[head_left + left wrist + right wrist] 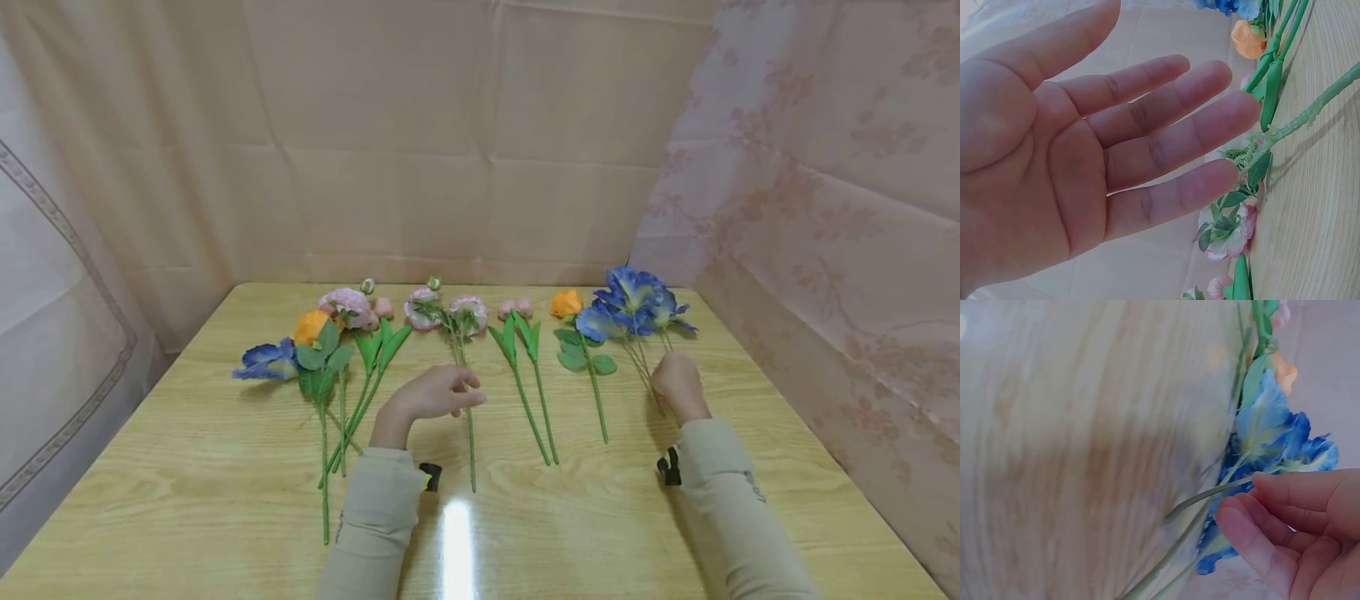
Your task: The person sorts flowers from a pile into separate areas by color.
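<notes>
My left hand (435, 392) hovers over the stem of a pink-and-white flower (468, 315), palm and fingers extended in the left wrist view, nothing in its grasp. The green stem (1297, 122) passes just beyond the fingertips there. At the right, my right hand (678, 387) pinches a thin stem of the blue flowers (630, 296) between thumb and fingers. In the right wrist view that stem (1210, 492) runs to the fingertips, and other stems slant below it. Blue petals (1266, 419) lie behind the fingers.
Two pink tulips (516, 308) and an orange rose (567, 303) lie between the hands. On the left are another orange rose (309, 327), a blue flower (268, 362) and a pink flower (347, 303), their stems crossing. Beige cloth (375, 167) hangs behind the wooden table (225, 500).
</notes>
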Available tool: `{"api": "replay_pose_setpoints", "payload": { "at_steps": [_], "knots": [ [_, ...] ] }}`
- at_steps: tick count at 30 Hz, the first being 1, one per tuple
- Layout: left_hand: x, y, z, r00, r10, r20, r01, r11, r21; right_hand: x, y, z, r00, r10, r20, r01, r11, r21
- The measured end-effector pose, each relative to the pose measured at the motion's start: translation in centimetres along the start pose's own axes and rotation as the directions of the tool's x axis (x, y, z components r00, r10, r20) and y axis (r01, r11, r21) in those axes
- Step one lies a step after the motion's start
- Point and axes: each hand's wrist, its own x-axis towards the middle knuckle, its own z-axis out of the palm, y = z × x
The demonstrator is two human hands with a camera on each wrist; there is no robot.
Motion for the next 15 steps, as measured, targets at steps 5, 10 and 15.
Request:
{"api": "replay_pose_setpoints", "payload": {
  "at_steps": [5,10,15],
  "knots": [
    [-0.1,0.2,0.0,1.0,0.002,0.002,-0.002,1.0,0.006,-0.4,-1.4,-0.5,0.998,0.0,0.057,-0.004,0.998,0.069],
    [-0.1,0.2,-0.1,1.0,0.004,-0.001,-0.004,1.0,0.004,-1.3,-3.9,-1.3,0.989,0.016,0.147,-0.053,0.967,0.25],
    [-0.2,-0.4,-0.4,0.999,0.0,-0.046,0.001,1.0,0.02,-2.4,-6.3,-1.5,0.984,-0.055,0.17,-0.004,0.943,0.331]
  ]
}}
